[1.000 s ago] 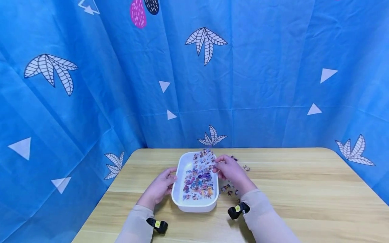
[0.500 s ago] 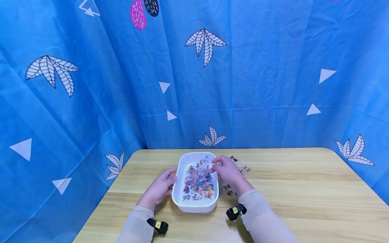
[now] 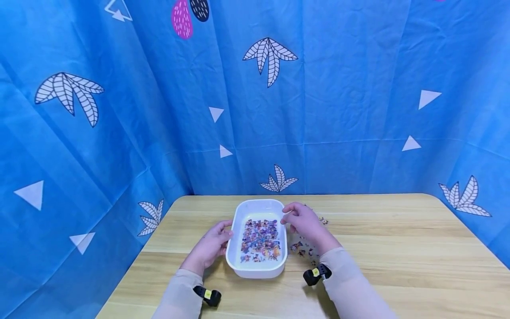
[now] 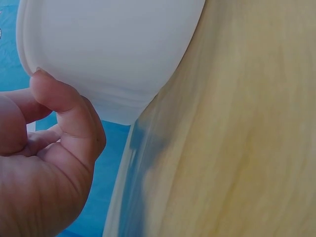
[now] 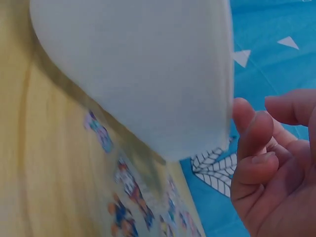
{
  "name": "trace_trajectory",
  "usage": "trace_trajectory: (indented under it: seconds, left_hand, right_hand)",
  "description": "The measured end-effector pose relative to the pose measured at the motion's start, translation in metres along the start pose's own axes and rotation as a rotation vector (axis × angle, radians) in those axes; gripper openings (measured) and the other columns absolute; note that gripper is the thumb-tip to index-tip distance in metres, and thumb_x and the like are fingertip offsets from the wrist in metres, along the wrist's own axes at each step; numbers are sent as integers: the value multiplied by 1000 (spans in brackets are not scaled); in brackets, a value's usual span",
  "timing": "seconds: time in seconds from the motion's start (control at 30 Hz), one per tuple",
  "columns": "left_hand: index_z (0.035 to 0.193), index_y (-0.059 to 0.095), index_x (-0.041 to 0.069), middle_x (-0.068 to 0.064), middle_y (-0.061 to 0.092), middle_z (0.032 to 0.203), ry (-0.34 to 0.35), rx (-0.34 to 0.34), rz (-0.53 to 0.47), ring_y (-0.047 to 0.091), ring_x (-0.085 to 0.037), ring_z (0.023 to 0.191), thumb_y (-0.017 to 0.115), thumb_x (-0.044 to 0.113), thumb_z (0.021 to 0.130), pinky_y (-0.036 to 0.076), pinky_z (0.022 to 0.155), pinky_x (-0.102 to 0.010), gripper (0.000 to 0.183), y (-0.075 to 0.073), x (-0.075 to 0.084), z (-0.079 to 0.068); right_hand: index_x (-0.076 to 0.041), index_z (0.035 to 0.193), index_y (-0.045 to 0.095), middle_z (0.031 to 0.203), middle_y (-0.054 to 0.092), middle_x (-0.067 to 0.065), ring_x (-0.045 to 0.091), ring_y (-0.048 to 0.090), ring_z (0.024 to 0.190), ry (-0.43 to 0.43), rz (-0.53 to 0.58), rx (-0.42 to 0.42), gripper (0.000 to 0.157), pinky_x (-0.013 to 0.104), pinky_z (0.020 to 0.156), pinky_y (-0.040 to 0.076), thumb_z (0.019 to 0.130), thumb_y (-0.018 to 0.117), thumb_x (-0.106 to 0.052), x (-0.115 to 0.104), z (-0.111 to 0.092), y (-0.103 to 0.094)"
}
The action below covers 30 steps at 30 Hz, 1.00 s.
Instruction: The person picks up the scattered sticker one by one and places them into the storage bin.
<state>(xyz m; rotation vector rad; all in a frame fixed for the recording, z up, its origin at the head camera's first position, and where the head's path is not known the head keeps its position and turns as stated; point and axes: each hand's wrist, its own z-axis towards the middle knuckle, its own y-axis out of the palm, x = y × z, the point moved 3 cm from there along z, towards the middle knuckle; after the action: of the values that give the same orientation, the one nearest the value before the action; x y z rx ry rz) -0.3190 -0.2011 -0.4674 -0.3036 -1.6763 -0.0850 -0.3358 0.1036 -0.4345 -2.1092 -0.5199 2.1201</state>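
Observation:
A white rectangular tub [image 3: 256, 273] stands on the table with clear sheets of small colourful cartoon stickers [image 3: 260, 239] lying flat inside. My left hand [image 3: 211, 243] holds the tub's left side, thumb at the rim; in the left wrist view the bent thumb meets the tub wall [image 4: 108, 44]. Beside the right rim is my right hand [image 3: 307, 223], its fingers loosely bent. The right wrist view shows a gap between that hand's thumb and forefinger, with nothing in it. One fingertip there is close to the rim; whether it touches I cannot tell.
More cartoon stickers [image 3: 301, 250] lie on the wooden table [image 3: 390, 248] right of the tub, partly under my right arm. A few show farther back [image 3: 323, 220]. Blue patterned curtain [image 3: 338, 110] hangs behind and at both sides. Each wrist wears a black camera.
A clear sticker sheet, held up over the tub by my right hand, came down and now lies inside. The right hand has let go and drawn back rightward. My left hand stays in place.

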Motion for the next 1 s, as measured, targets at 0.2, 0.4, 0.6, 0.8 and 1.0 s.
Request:
trace_trajectory:
  seconds: [0.2,0.4,0.6,0.8,1.0]
  left_hand:
    - [154,39,9,-20,58,119,-1,2,1,63,-27,94,51,16,106,56,74,-35,50,-1,0,0]
    - [154,39,8,-21,59,119,2,-2,-5,63,-26,93,50,15,106,56,74,-34,49,-1,0,-1]
    - [153,39,7,-21,59,118,11,-14,-3,63,-25,91,50,16,106,55,71,-33,49,1,1,-2]
    - [153,39,7,-23,59,120,11,-14,-2,63,-24,91,50,17,106,55,71,-32,49,1,2,-2]
    - [153,39,8,-22,59,119,11,-9,0,62,-25,91,51,17,106,55,70,-32,49,0,2,-3]
  right_hand:
    - [-8,123,61,99,71,8,25,60,74,-37,32,-6,28,42,69,52,97,62,-19,2,0,-17]
    - [-10,120,62,102,72,11,24,60,73,-54,8,-6,23,42,67,52,98,62,-19,2,-4,-32]
    - [-7,121,62,102,72,10,25,59,77,-56,-29,-4,25,43,70,52,99,62,-19,2,-8,-44]
    - [-5,121,62,104,69,13,34,62,84,-57,-86,-8,29,44,71,52,96,64,-20,8,-14,-60]
    - [-1,121,61,101,68,11,27,59,79,-52,-162,-32,29,44,71,51,96,63,-17,22,-26,-76]
